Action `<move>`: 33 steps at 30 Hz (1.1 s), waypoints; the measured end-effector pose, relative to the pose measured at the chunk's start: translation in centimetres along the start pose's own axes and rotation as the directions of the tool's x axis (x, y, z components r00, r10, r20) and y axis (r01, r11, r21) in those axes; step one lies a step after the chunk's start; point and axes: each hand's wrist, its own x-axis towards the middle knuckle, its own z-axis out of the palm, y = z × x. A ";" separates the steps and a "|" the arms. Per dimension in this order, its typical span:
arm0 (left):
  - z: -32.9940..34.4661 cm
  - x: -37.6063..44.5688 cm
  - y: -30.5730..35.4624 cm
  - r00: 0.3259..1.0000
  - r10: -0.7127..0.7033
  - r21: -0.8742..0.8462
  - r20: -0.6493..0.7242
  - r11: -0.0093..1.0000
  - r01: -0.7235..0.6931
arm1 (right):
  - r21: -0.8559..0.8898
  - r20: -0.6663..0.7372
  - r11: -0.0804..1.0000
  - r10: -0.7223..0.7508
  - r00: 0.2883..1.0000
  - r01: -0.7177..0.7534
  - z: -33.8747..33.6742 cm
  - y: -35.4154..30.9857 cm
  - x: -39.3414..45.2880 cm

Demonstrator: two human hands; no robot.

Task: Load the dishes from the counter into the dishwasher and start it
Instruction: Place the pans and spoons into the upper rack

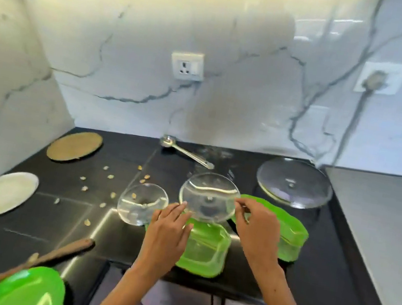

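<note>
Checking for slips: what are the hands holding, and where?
Both hold one glass bowl by its rim: right hand pinches the right edge, left hand fingertips touch the near-left edge.

I can't read any words, numbers or brand names here. The dishes, the counter [57, 210] and the wall sockets [187, 66] show no letters I can make out.

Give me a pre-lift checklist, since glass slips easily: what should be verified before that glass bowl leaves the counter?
1. Right hand pinches the glass bowl rim: ok.
2. Left hand supports the near rim: fingertips touch it, grip cannot tell.
3. Bowl empty: not ok, a speck sits inside.
4. Second bowl clear of the lift: ok, apart.
5. Green containers beneath stay put: cannot tell.
6. Dishwasher open: cannot tell, out of view.
</note>
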 end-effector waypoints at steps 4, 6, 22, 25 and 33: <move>2.8 6.8 -7.1 0.999 -0.035 0.038 0.001 0.999 0.035 | 0.028 0.044 1.000 0.012 0.999 -0.013 7.3 -1.5 5.8; 4.7 11.0 -10.1 1.000 -0.023 0.041 0.015 0.999 0.022 | 0.029 0.074 0.999 0.022 0.997 -0.024 10.5 -1.8 8.4; 21.2 29.0 -19.6 0.816 0.282 0.232 0.504 0.867 -0.442 | -0.135 0.074 0.978 0.173 0.982 -0.162 14.6 3.0 13.8; 21.8 29.8 -20.2 0.756 0.343 0.183 0.558 0.837 -0.515 | -0.147 0.071 0.970 0.208 0.976 -0.196 13.6 4.3 13.1; 19.4 29.9 -21.3 0.702 0.543 0.134 0.461 0.739 -0.660 | -0.129 0.055 0.960 0.259 0.964 -0.250 11.2 5.8 11.0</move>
